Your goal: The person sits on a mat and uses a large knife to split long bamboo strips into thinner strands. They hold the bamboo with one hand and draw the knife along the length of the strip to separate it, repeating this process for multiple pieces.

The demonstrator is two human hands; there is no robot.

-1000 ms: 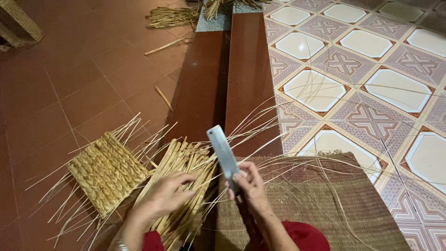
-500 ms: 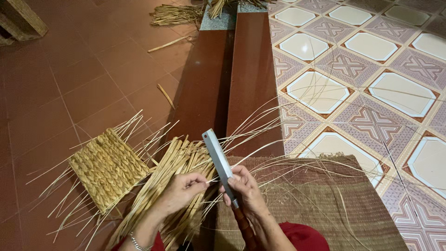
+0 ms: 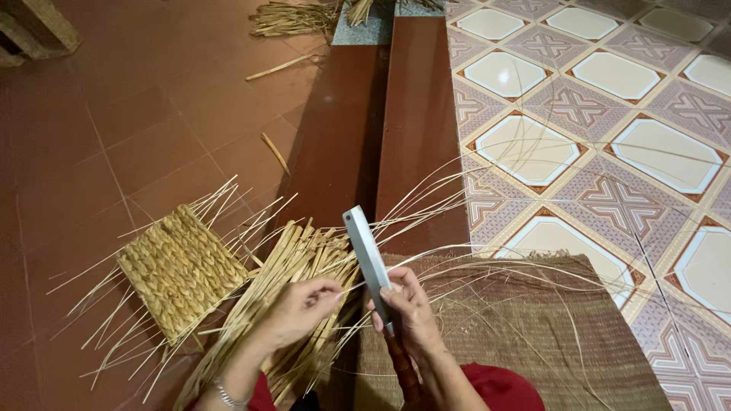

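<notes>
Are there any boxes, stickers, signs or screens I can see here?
None in view: only a woven panel and loose straw strips on the red floor, a brown mat, and a knife in the right hand, the left hand pinching a strand.

Single view, head-worn, looking steeply down and forward over own forearms. Close on left hand and right hand at bottom centre. Red tile floor to left, patterned tile floor to right, dark step running away up middle. No second view, no overlap to note
</notes>
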